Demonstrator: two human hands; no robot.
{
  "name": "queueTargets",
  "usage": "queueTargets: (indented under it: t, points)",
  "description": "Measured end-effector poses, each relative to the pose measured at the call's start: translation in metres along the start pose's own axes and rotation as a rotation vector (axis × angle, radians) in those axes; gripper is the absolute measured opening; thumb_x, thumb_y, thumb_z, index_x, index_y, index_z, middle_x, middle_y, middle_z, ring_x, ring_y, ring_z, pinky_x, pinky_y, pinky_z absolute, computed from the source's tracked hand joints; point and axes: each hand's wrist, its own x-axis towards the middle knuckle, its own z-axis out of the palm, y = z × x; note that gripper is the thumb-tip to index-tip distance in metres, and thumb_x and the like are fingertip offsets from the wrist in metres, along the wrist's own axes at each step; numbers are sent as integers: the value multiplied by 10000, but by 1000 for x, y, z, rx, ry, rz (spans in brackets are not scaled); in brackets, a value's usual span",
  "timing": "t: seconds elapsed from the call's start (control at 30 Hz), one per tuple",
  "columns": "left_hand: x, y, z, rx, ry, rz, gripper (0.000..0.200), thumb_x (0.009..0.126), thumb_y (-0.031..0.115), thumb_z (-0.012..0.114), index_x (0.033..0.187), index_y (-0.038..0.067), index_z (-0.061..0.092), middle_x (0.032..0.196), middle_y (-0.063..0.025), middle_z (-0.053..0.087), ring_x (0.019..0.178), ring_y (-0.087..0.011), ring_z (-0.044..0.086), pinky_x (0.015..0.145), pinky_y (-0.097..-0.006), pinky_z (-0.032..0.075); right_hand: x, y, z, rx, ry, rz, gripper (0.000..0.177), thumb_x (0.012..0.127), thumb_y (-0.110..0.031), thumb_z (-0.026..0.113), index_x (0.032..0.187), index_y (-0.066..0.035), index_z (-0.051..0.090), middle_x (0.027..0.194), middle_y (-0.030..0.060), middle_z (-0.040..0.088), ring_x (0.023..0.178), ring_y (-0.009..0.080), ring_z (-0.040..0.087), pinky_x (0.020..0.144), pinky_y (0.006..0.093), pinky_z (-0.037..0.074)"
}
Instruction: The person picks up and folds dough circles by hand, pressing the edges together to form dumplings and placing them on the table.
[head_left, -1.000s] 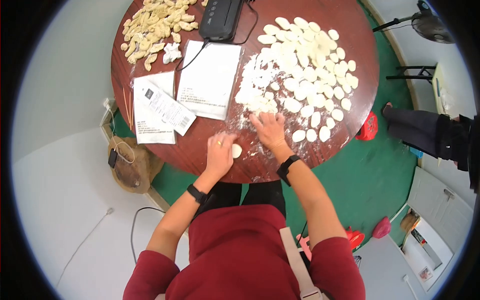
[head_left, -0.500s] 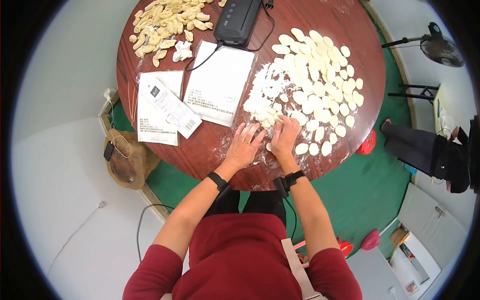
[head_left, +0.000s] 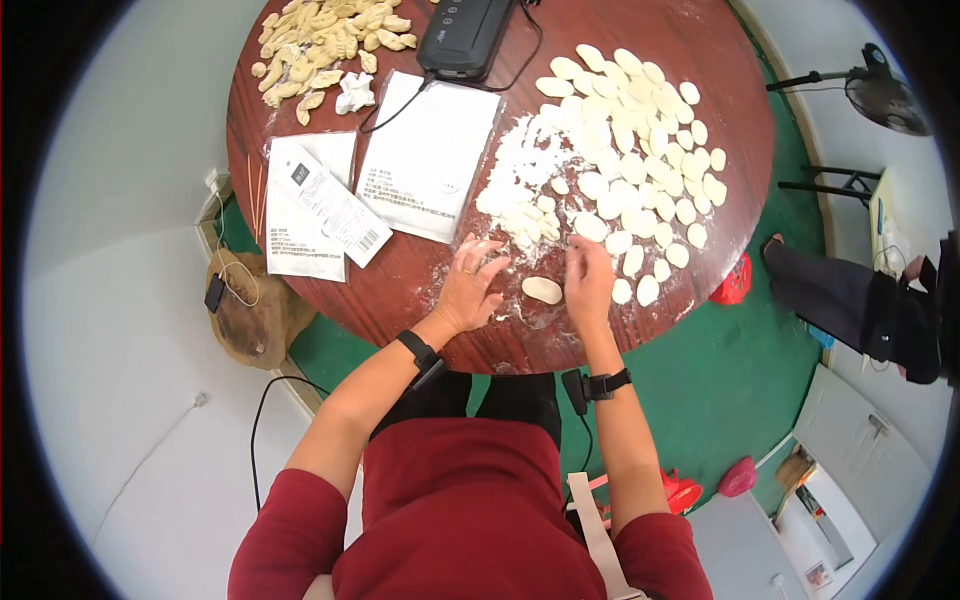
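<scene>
My left hand [head_left: 470, 285] rests at the table's near edge, fingers spread, holding nothing. A flattened oval of dough [head_left: 541, 290] lies between my two hands. Right of it is my right hand [head_left: 590, 280], with its fingers pressed together; whether something small is between them is hidden. Small dough pieces [head_left: 530, 222] sit in scattered white flour [head_left: 530, 155] just beyond my hands. Many flat dough rounds [head_left: 640, 195] are spread over the right side of the round, dark red table [head_left: 380, 318].
Shaped dough pieces [head_left: 330, 40] are piled at the back left, beside a black device [head_left: 462, 40] with a cable. White packets [head_left: 425, 160] lie left of the flour. A person in dark trousers [head_left: 825, 290] is at the right, below a fan [head_left: 886, 100].
My hands have moved apart, the left one leftward and the right one rightward. A flattened dough oval now shows between them. The whole view has shifted slightly.
</scene>
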Motion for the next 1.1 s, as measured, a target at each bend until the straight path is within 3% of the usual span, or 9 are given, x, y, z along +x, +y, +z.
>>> queueTargets:
  t: [0.07, 0.2, 0.4, 0.5, 0.6, 0.8, 0.93, 1.0, 1.1]
  points:
    - [-1, -1, -3, -38, 7, -48, 487, 918, 363, 568, 1325, 98, 523, 1337, -176, 485, 1250, -407, 444, 1143, -591, 294, -10, 5, -11, -112, -71, -230, 130, 894, -95, 688, 1011, -62, 642, 1008, 92, 599, 872, 317, 576, 747, 421, 443]
    - [7, 15, -17, -107, 99, -83, 354, 1011, 341, 446, 1193, 82, 601, 1079, -118, 599, 1073, -342, 544, 1029, -528, 356, -35, -11, -10, -325, -220, -219, 227, 798, -108, 761, 989, -94, 640, 987, 79, 587, 973, 296, 558, 812, 418, 412]
    - [1, 8, -28, -215, 308, -379, 215, 1013, 164, 493, 1013, 30, 662, 909, -131, 673, 900, -347, 636, 874, -446, 483, -31, -12, -5, -171, -192, -120, 210, 806, -76, 756, 982, -99, 644, 891, 59, 607, 904, 279, 579, 776, 422, 421]
    - [4, 7, -51, -159, 214, -419, 156, 990, 111, 552, 975, 9, 670, 939, -165, 691, 869, -368, 654, 791, -419, 521, -12, -24, -3, -295, 120, -332, 176, 802, -84, 767, 924, -107, 642, 862, 41, 608, 913, 262, 589, 785, 419, 416]
    - [-11, 2, -66, -66, 166, -337, 127, 968, 100, 599, 940, 1, 674, 910, -144, 669, 801, -314, 655, 724, -391, 508, -14, -23, 5, -327, -91, -439, 158, 807, -123, 777, 903, -112, 652, 869, 29, 609, 922, 246, 585, 815, 412, 402]
    - [-43, 12, -91, 17, -237, -320, 203, 850, 145, 746, 1018, 66, 664, 990, -106, 604, 979, -335, 592, 825, -423, 495, -44, -26, 0, -256, -133, -427, 172, 804, -166, 796, 914, -116, 674, 879, 13, 647, 875, 233, 597, 811, 394, 390]
    - [-52, 21, -83, 16, -285, -351, 260, 770, 98, 798, 924, 69, 590, 1044, -111, 577, 1034, -338, 568, 847, -435, 484, -48, -16, -2, -289, -56, -146, 221, 801, -184, 787, 979, -120, 671, 942, 29, 649, 930, 249, 596, 812, 429, 392]
    - [-49, 25, -76, -4, -237, -294, 257, 763, 44, 777, 896, 63, 558, 960, -108, 588, 949, -347, 584, 808, -440, 488, -47, -21, 2, -306, -71, -166, 274, 789, -211, 797, 1016, -129, 667, 1012, 45, 624, 996, 264, 574, 836, 432, 391]
    - [-43, 30, -62, -205, -212, -553, 244, 805, 17, 739, 972, 35, 563, 787, -117, 634, 729, -321, 655, 683, -396, 519, -47, -30, 14, -318, -128, -116, 389, 743, -195, 839, 1064, -137, 627, 1049, 51, 591, 1042, 272, 548, 867, 441, 378]
